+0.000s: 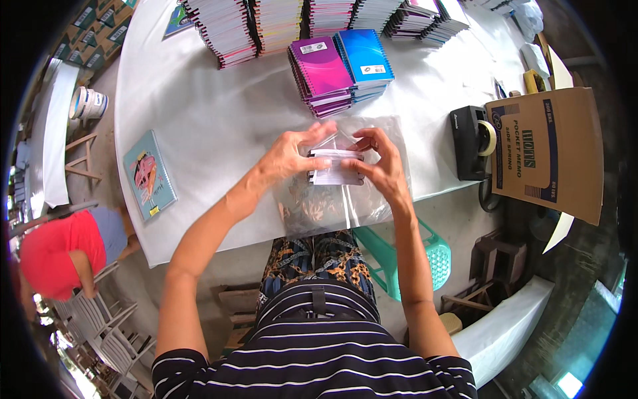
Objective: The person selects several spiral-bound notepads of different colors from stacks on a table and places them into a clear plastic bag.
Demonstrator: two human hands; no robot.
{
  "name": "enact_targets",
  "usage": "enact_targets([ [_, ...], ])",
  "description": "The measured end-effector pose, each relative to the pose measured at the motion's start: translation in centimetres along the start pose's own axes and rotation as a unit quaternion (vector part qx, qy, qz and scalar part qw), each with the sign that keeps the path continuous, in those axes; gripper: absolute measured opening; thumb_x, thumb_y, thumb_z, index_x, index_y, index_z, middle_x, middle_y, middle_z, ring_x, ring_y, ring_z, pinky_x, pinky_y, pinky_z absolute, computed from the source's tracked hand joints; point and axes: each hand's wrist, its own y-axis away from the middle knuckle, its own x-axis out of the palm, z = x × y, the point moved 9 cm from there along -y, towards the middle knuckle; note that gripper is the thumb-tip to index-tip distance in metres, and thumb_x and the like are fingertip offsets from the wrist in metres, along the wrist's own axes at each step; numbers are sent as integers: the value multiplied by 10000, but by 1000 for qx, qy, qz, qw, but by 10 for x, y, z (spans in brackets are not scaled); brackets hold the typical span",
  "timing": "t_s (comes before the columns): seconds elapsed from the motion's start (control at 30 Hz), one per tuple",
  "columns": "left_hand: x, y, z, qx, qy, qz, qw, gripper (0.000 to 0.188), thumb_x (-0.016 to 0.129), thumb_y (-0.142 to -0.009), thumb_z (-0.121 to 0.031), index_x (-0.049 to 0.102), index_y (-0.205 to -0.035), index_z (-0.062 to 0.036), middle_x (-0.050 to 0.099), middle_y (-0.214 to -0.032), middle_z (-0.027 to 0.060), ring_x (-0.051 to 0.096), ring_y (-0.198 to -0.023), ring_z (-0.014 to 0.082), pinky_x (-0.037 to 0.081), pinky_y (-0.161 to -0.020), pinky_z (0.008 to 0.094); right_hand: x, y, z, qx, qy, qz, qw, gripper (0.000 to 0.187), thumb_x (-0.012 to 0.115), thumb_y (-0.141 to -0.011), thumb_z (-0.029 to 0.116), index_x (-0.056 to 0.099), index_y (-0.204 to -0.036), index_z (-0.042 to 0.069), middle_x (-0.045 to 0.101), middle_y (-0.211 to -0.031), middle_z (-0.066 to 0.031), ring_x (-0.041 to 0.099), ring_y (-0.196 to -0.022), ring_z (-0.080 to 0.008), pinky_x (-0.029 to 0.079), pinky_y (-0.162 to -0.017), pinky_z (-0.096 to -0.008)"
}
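A small stack of spiral notebooks (337, 175) stands on edge in front of me, white page edges up and dark coils at its sides. Beneath and around it spreads a clear plastic bag (312, 211); whether the stack is inside the bag I cannot tell. My left hand (292, 156) grips the stack from the left, thumb across the page edges, its forefinger slightly blurred. From the right, my right hand (380, 159) holds it too, thumb on the pages and fingers curled at the far side.
Purple notebooks (325, 70) and blue notebooks (364, 56) are piled just beyond my hands, with taller notebook stacks (279, 26) behind. An illustrated notebook (149, 174) lies left. Right are a tape dispenser (468, 143) and cardboard box (545, 153). A green stool (435, 256) stands below; a person in red (63, 253) bends at left.
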Motion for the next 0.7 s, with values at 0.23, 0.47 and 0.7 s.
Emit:
enact_targets([
  [0.23,20,-6,-1,-104,91,165,977,335,760,-772,-147,716,-1067,6,631,-1263,123,523,-1258,215,335,-1107,352,11,-3,-13,52,-75,95,991,157,779,-656,51,743,-808,36,571,-840,-3,551,-861,-158,406,-790,-317],
  [0.47,29,13,-38,91,-456,162,870,622,737,-791,-295,533,-1363,-158,467,-1454,-29,214,-1454,296,230,-1142,587,13,2,8,-10,5,92,996,193,687,-686,-30,758,-830,77,593,-941,-38,569,-955,-171,428,-868,-342],
  [0.7,44,44,-59,170,-613,94,766,782,761,-744,-334,425,-1443,-229,350,-1525,-87,158,-1469,280,216,-1146,592,29,50,52,-251,448,132,848,620,633,-589,-95,709,-1111,231,514,-1366,-34,438,-1292,-244,203,-1152,-507],
])
